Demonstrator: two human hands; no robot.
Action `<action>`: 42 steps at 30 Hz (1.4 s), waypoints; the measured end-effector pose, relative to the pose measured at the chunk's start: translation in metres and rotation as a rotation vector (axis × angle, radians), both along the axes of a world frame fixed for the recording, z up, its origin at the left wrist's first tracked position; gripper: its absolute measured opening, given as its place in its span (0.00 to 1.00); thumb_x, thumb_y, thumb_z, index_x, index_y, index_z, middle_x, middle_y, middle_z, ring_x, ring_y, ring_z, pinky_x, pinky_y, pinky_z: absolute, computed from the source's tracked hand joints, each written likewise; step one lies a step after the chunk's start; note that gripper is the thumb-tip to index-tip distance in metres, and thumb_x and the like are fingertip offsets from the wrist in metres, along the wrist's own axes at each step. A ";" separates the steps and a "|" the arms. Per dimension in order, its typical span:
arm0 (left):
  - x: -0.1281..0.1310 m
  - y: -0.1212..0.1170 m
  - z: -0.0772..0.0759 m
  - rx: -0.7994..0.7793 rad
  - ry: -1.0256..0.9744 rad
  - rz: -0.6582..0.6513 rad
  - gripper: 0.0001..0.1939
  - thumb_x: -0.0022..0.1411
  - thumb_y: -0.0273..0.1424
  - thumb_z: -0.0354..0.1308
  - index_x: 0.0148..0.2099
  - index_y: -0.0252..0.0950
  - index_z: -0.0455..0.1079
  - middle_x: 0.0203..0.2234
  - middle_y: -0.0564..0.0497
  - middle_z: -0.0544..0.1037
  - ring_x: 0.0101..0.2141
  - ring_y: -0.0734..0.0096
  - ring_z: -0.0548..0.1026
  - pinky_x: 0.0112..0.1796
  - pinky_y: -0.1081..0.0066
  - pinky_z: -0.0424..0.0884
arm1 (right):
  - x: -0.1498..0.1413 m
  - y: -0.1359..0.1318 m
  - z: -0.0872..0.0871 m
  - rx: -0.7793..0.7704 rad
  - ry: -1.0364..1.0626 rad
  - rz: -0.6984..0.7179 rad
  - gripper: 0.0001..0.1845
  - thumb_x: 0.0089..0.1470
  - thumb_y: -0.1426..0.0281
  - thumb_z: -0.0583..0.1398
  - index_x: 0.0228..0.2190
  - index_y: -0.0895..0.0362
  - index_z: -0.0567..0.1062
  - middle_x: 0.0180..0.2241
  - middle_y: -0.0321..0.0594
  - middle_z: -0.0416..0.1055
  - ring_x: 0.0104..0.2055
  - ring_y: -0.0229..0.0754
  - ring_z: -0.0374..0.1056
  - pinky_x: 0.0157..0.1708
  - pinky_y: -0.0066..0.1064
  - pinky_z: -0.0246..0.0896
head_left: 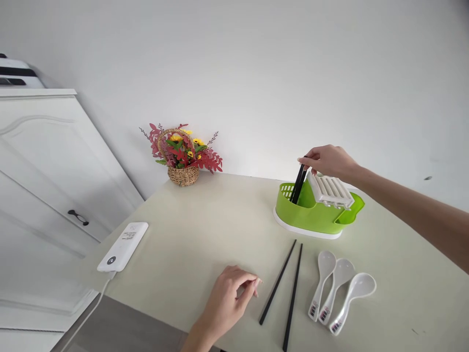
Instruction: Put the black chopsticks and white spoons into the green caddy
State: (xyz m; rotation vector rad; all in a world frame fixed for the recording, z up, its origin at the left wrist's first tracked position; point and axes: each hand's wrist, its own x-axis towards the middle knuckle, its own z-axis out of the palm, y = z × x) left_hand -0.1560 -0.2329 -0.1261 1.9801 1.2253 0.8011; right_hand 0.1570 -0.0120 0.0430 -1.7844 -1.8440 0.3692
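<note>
My right hand [328, 161] is closed on the tops of black chopsticks [297, 186], which stand tilted in the left slot of a green cutlery holder [311, 215]. A white ribbed insert [330, 190] sits on top of that holder. My left hand [229, 296] rests on the pale table [205, 230] near the front edge, its fingers loosely curled and holding nothing. Just right of it lie two more black chopsticks [284, 288], and beyond them three white spoons [339, 288] side by side.
A wicker basket of red and yellow flowers [183, 154] stands at the table's back left by the wall. A white power bank [123, 246] with a cable lies at the left edge. A white cabinet door [47, 161] is on the left.
</note>
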 end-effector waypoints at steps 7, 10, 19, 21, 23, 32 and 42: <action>0.002 0.002 0.003 -0.003 0.034 0.009 0.14 0.76 0.35 0.51 0.40 0.43 0.77 0.28 0.57 0.81 0.35 0.70 0.77 0.45 0.70 0.70 | -0.003 0.006 -0.001 0.067 -0.025 -0.108 0.17 0.60 0.61 0.61 0.47 0.56 0.77 0.28 0.39 0.82 0.25 0.44 0.74 0.29 0.37 0.69; 0.002 0.002 0.002 -0.008 0.040 0.009 0.14 0.76 0.35 0.51 0.39 0.43 0.76 0.29 0.57 0.81 0.36 0.71 0.77 0.47 0.70 0.69 | -0.005 -0.011 0.000 0.228 -0.060 -0.120 0.22 0.62 0.59 0.59 0.53 0.56 0.73 0.29 0.38 0.82 0.24 0.44 0.72 0.32 0.39 0.67; 0.001 -0.001 -0.003 0.042 0.116 -0.008 0.14 0.75 0.40 0.52 0.39 0.40 0.72 0.27 0.54 0.77 0.34 0.68 0.75 0.43 0.67 0.69 | -0.015 -0.095 -0.018 0.375 -0.643 0.420 0.18 0.69 0.60 0.50 0.48 0.52 0.75 0.27 0.37 0.79 0.20 0.38 0.64 0.25 0.31 0.43; 0.002 -0.002 -0.002 0.077 0.161 -0.044 0.12 0.72 0.41 0.55 0.39 0.40 0.72 0.24 0.55 0.74 0.32 0.68 0.73 0.45 0.65 0.69 | -0.018 -0.111 -0.029 0.369 -0.794 0.561 0.18 0.71 0.65 0.47 0.44 0.53 0.76 0.27 0.38 0.78 0.19 0.36 0.61 0.25 0.32 0.36; 0.002 -0.003 -0.002 0.118 0.205 -0.074 0.13 0.70 0.43 0.59 0.37 0.39 0.70 0.22 0.56 0.72 0.31 0.67 0.72 0.46 0.63 0.68 | -0.021 -0.124 -0.040 0.334 -0.871 0.682 0.19 0.71 0.70 0.46 0.37 0.55 0.75 0.24 0.37 0.76 0.18 0.35 0.57 0.25 0.33 0.33; 0.003 -0.006 -0.006 0.188 0.235 -0.079 0.13 0.71 0.41 0.57 0.36 0.40 0.69 0.23 0.55 0.72 0.32 0.66 0.72 0.45 0.63 0.67 | -0.023 -0.154 -0.096 0.070 -1.016 0.831 0.18 0.59 0.81 0.55 0.49 0.57 0.73 0.25 0.37 0.75 0.20 0.37 0.64 0.24 0.33 0.34; 0.001 -0.008 -0.010 0.205 0.195 -0.059 0.12 0.72 0.37 0.55 0.35 0.40 0.68 0.24 0.54 0.75 0.33 0.66 0.72 0.46 0.63 0.67 | -0.033 -0.134 -0.149 0.006 -1.102 0.791 0.25 0.50 0.85 0.58 0.50 0.59 0.74 0.27 0.43 0.78 0.26 0.43 0.72 0.25 0.33 0.39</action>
